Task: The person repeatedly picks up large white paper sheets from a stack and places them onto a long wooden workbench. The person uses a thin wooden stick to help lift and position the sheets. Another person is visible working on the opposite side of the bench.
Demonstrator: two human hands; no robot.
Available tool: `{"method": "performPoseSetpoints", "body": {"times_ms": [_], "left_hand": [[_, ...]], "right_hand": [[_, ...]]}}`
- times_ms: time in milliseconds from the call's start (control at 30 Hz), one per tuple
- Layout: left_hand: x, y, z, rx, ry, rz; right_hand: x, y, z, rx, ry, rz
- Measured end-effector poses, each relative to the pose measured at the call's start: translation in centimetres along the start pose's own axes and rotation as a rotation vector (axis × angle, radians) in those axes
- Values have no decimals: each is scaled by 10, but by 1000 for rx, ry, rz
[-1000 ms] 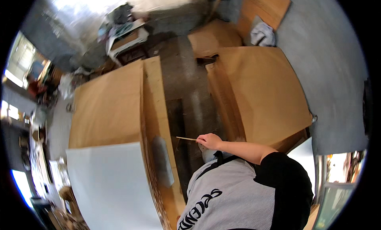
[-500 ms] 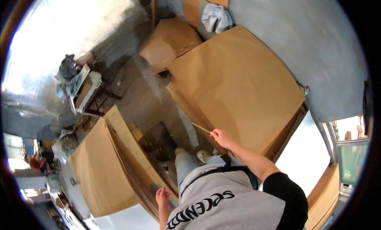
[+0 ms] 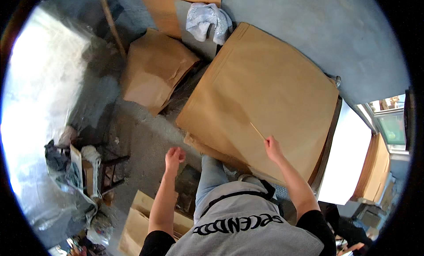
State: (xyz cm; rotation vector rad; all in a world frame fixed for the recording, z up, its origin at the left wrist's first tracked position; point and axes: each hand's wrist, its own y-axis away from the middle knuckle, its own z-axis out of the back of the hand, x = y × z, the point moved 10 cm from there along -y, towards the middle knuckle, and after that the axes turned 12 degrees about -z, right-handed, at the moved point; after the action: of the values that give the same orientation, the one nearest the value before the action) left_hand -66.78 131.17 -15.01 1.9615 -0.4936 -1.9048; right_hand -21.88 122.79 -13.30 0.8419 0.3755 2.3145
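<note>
Stick [image 3: 257, 130], thin, straight and pale, is seen in the head view over the brown stack [image 3: 287, 88], its long axis slanted, its free tip pointed forward and left. Its near end is clamped in the right hand [image 3: 272, 147]; the left hand [image 3: 175, 157], over the rough floor [image 3: 141, 132], is curled into a loose fist. Flat, smooth, broad sheets are piled in the stack; a rumpled cloth [image 3: 205, 18] is seen beyond.

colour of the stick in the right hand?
Pale tan: the stick shows best in the head view.
</note>
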Motion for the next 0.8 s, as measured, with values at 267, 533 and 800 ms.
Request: {"method": "performPoseSetpoints", "body": {"times_ms": [267,533,800], "left_hand": [[-69,-126,-26,165,70,60],[-12,-132,16,192,-15,343],[1,-192,-25,302,-87,278]], "right_hand": [[280,-131,-31,18,337,122],[253,-142,-33,26,510,22],[306,-154,-11,78,534,-126]]}}
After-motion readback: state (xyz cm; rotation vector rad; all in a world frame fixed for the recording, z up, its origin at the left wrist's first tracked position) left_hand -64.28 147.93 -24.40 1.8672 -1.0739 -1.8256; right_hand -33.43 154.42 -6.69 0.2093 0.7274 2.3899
